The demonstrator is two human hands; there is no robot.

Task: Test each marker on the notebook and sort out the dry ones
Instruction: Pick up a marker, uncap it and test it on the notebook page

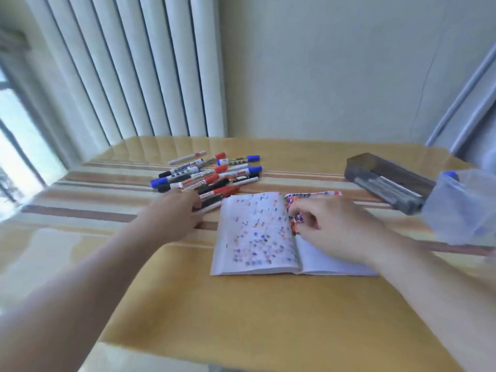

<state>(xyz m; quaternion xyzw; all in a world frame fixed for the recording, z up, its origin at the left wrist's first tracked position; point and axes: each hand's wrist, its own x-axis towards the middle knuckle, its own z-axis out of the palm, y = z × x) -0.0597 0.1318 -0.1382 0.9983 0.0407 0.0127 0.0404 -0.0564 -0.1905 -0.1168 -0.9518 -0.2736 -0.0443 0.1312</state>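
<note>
Both forearms are stretching in from six o'clock, nearest the lens. Left hand [174, 218] is reaching toward eleven o'clock, its fingers touching the near edge of the marker pile [206, 174]; blur is hiding whether they are closing on a barrel, so I cannot tell its grip. Right hand [332, 226] is resting on the right page of the open notebook [255, 234], fingers curled loosely near the spine, seemingly holding nothing (the fingertips are smeared by motion).

Judging by look, each marker is going to be light, stiff and smooth-barrelled, apt to roll on the glossy striped worktop [214, 318]; pinching one at mid-barrel, clear of the cap, seems the safest hold. The notebook is thin and floppy, so pressing a page flat while writing appears wise.

Red, blue and black test marks are covering the left page. Printed labels are showing on the barrels, but nothing is readable.

Out at two o'clock a dark tray [389, 181] is lying with pale markers inside, and a translucent container [461, 205] is standing beside it.
</note>
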